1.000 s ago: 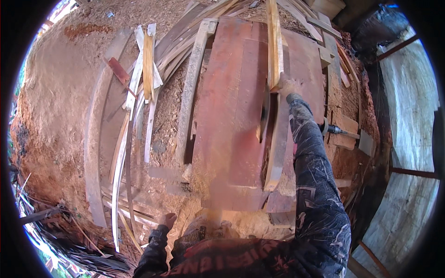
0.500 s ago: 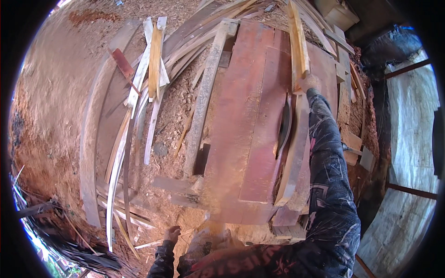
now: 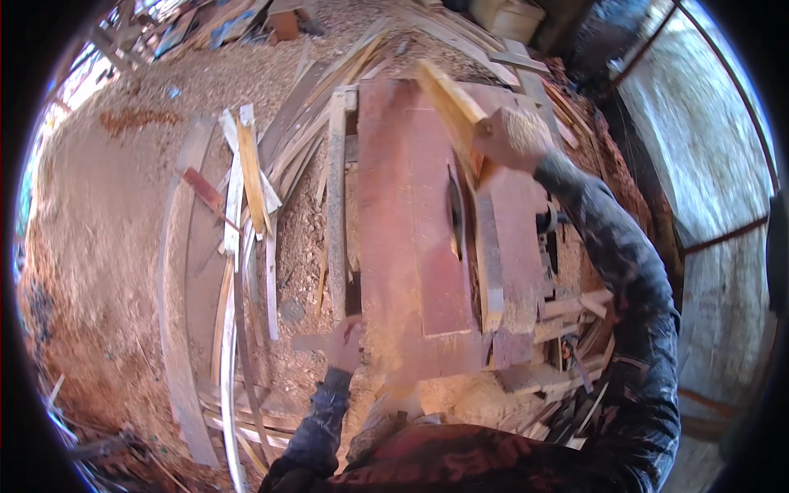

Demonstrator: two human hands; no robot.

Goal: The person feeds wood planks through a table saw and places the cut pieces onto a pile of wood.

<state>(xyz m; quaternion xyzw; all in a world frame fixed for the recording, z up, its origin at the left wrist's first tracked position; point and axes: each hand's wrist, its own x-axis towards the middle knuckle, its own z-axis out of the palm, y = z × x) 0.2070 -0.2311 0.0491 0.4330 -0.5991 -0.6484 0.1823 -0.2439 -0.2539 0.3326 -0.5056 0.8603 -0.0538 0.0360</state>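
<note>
My right hand (image 3: 518,140), dusted with sawdust, is closed round a wooden plank (image 3: 450,107) at the far right of a reddish saw table (image 3: 394,205). The plank is tilted, its far end pointing away and to the left. Near its lower end, a dark circular saw blade (image 3: 457,214) rises through the tabletop. A long wooden guide rail (image 3: 491,263) lies just right of the blade. My left hand (image 3: 347,341) hovers at the near left corner of the table, slightly blurred, fingers loosely bent and holding nothing.
Left of the table stands a weathered beam (image 3: 337,205). Several offcut strips (image 3: 246,181) lie farther left over sawdust and shavings. More boards (image 3: 468,49) are piled beyond the table. A translucent sheet wall (image 3: 690,140) is on the right.
My right hand has lifted the plank off the rail and swung it left toward the blade's far side. My left hand has come up and forward to the table's corner. The view has shifted.
</note>
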